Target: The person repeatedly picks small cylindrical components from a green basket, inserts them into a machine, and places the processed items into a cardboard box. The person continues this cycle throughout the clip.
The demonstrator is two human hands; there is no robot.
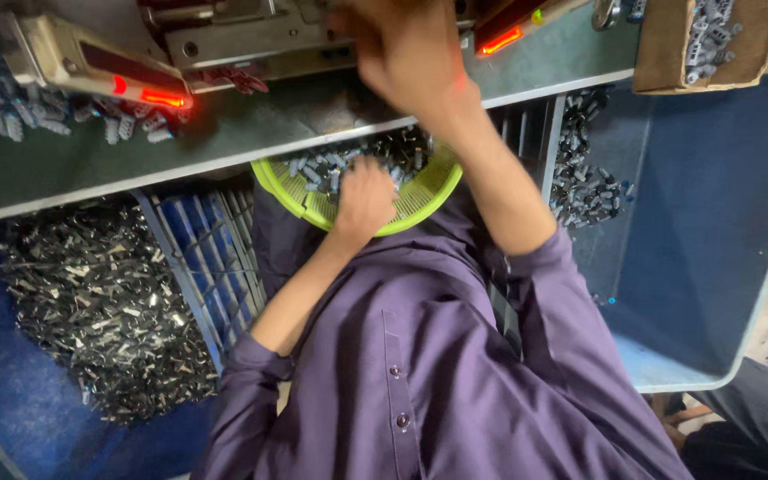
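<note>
Head view: left hand (364,197) curling closed into small grey metal parts (331,169), seemingly light, stiff, best pinched singly, filling round lime-green plastic basket (420,203); right hand (406,53) reaching onto tabletop (251,133), grip impossible to tell.

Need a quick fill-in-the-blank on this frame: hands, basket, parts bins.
1. The left hand rests in a round ____-coloured basket of small grey parts.
2. The right hand reaches up to the machine on the ____ bench top.
3. The shiny metal pieces lie heaped in a ____ bin at the person's left.
4. The person wears a ____ shirt.

Missing words: green; grey; blue; purple
</note>
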